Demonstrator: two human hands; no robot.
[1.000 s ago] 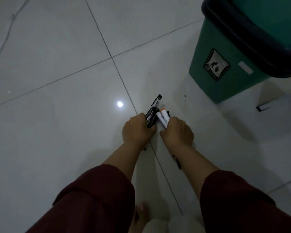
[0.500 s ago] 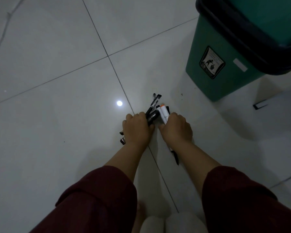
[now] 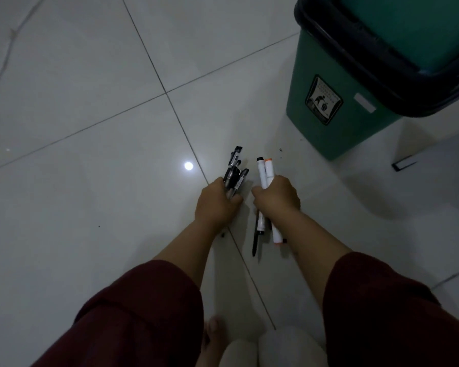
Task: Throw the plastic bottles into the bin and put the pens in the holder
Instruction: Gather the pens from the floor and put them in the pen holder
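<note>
Nearest the camera, 2 dark red sleeves (image 3: 149, 311) frame a bare foot (image 3: 210, 332) on the pale tiled floor (image 3: 77, 181). Beyond them, both forearms reach forward over a tile seam. The left hand (image 3: 217, 202) is clenched around a bundle of black pens (image 3: 233, 173); at least 3 capped ends fan out past its knuckles, though the exact count is unclear. Just beside it but apart, the right hand (image 3: 276, 197) grasps 2 white markers (image 3: 265, 173), 1 black-tipped and 1 orange-tipped, plus 1 thin black pen (image 3: 255, 239) whose end sticks out back under the wrist. Farther off to the right stands 1 green bin (image 3: 329, 83) with a dark rim and 1 sticker (image 3: 323, 100) on its side.
</note>
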